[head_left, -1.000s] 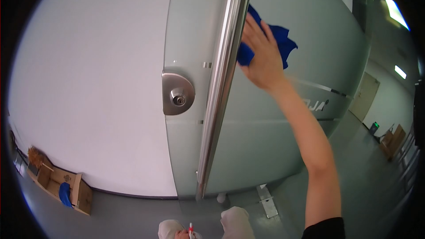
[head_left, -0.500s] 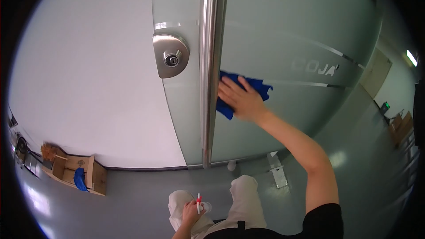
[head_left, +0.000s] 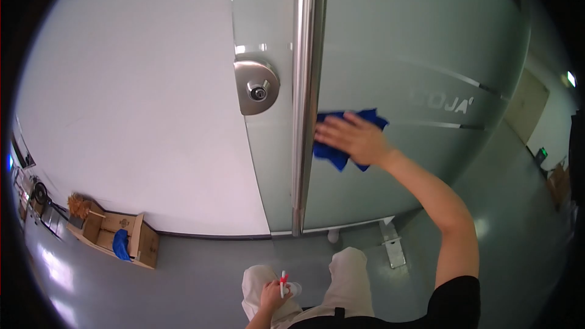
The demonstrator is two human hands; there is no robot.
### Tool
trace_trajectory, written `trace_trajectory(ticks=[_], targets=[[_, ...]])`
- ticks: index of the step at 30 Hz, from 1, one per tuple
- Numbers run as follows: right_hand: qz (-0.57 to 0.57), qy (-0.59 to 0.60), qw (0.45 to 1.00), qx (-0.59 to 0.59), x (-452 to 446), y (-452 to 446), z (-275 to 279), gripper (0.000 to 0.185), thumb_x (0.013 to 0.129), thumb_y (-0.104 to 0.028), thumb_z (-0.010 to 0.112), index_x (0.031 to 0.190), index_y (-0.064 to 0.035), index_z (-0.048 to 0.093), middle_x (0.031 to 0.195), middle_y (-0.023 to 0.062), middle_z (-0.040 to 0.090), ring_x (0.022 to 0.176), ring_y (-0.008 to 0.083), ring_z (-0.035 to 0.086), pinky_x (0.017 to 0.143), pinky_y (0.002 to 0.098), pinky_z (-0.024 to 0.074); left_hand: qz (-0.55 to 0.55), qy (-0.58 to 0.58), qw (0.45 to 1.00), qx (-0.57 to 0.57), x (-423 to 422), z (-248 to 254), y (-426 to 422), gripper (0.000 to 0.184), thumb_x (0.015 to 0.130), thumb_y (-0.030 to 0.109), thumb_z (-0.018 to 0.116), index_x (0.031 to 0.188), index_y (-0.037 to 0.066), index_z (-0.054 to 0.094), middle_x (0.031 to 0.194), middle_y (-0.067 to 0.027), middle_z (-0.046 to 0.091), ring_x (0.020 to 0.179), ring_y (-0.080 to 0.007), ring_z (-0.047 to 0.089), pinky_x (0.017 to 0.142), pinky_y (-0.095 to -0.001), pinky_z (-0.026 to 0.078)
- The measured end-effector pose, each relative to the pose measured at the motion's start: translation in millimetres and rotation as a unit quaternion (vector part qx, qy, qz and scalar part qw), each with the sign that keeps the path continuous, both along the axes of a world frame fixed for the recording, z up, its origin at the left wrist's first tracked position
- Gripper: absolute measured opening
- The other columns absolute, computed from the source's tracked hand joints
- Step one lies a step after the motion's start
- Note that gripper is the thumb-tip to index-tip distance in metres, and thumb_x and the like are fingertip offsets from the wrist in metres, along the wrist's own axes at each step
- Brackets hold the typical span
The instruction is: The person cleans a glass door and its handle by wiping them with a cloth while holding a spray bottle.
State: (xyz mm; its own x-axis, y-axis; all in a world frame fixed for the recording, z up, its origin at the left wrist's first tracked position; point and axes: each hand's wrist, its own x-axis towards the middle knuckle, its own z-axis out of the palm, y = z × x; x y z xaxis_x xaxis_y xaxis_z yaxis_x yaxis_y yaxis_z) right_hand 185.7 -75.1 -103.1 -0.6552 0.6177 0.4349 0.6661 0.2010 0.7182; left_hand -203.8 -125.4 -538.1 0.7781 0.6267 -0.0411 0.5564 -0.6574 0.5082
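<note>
My right hand (head_left: 353,139) lies over a blue cloth (head_left: 372,120) and presses it against the frosted glass door (head_left: 390,36), just right of the long metal door handle (head_left: 305,85). Its fingers point left, with cloth edges showing around them. Low in front of my lap, my left hand (head_left: 273,295) is closed around a spray bottle (head_left: 284,283) with a white and red head. The bottle's body is mostly hidden by the hand and the head. A metal lock (head_left: 257,88) sits on the glass left of the handle.
At lower left, a cardboard box (head_left: 146,247) on the floor holds another blue cloth (head_left: 120,245). A metal floor bracket (head_left: 393,250) stands by the glass's lower edge. A white wall (head_left: 152,103) fills the left, and more boxes (head_left: 557,186) sit at far right.
The view has shifted, so door, lock and box appear farther right. My right hand and the cloth still touch the glass beside the handle, with the cloth's folds changed. My left hand keeps the bottle.
</note>
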Motion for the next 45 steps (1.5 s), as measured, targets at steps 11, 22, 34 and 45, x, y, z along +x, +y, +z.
trace_trajectory(ticks=[11,22,34,45], targets=[[0.081,0.499,0.792,0.343,-48.1,17.9,245.4,0.042,0.082,0.003,0.052,0.124,-0.0009,0.058,0.119,0.0186,0.061,0.112,0.0316,0.059,0.099,0.0340,0.0437,-0.006,0.015,1.000,-0.011,-1.0,-13.8,7.1,0.035,0.082,0.048,0.065,0.106,0.023,0.070,0.105,-0.0064,0.065,0.106,-0.0232,0.059,0.095,-0.0400,0.039],[0.261,0.475,0.802,0.253,-141.9,53.9,326.2,0.052,0.080,-0.018,0.062,0.125,0.0065,0.051,0.112,0.0249,0.064,0.106,0.0373,0.063,0.092,0.0389,0.0482,-0.017,0.037,0.999,-0.001,-0.8,-8.3,6.5,0.034,0.081,0.046,0.067,0.105,0.022,0.069,0.102,-0.0076,0.064,0.102,-0.0246,0.059,0.093,-0.0402,0.040],[0.168,0.494,0.809,0.271,-175.4,31.3,160.0,0.057,0.086,-0.008,0.058,0.139,0.0043,0.040,0.122,0.0247,0.058,0.111,0.0354,0.060,0.101,0.0386,0.0430,-0.010,0.009,1.000,-0.019,4.9,-2.7,7.7,0.032,0.076,0.037,0.073,0.099,0.016,0.067,0.095,-0.0100,0.061,0.097,-0.0273,0.058,0.092,-0.0397,0.040],[0.213,0.467,0.830,0.219,-138.9,44.8,7.3,0.055,0.080,-0.003,0.071,0.130,0.0043,0.048,0.142,0.0198,0.042,0.128,0.0328,0.046,0.107,0.0375,0.0340,-0.003,0.007,1.000,-0.021,7.9,-4.3,3.9,0.029,0.077,0.033,0.073,0.099,0.016,0.067,0.097,-0.0090,0.060,0.101,-0.0253,0.058,0.096,-0.0400,0.039]])
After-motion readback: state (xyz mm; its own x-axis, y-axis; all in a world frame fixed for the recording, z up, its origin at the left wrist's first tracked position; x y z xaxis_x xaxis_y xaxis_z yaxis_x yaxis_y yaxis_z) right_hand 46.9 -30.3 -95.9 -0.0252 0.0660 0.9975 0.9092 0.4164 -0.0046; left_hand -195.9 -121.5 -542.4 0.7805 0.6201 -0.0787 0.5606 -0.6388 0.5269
